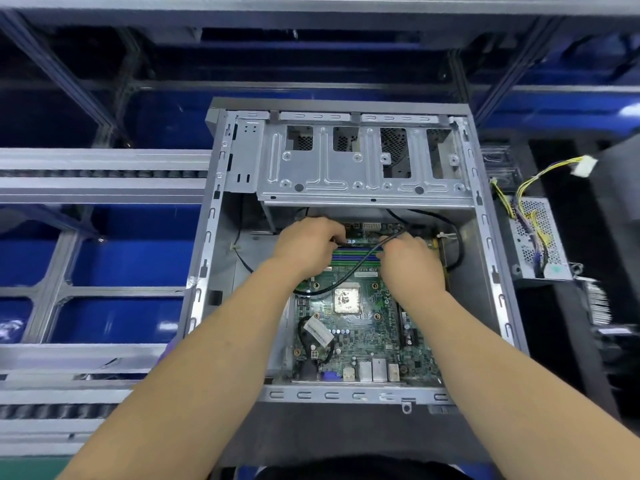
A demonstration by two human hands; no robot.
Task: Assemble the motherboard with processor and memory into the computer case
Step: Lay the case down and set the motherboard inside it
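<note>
The open grey computer case (491,271) lies on its side before me. A green motherboard (360,337) sits inside it, with the square processor (347,299) near its middle and blue and green memory slots (353,256) at its far end. My left hand (308,245) is curled over the far left of the slots, its fingertips pinching something small that I cannot make out. My right hand (410,259) holds a black cable (360,265) that runs across the slots and loops down past the processor.
A metal drive cage (363,168) spans the far half of the case. A power supply (536,240) with yellow wires lies to the right of the case. Blue bins (131,244) and roller rails (97,174) fill the left side.
</note>
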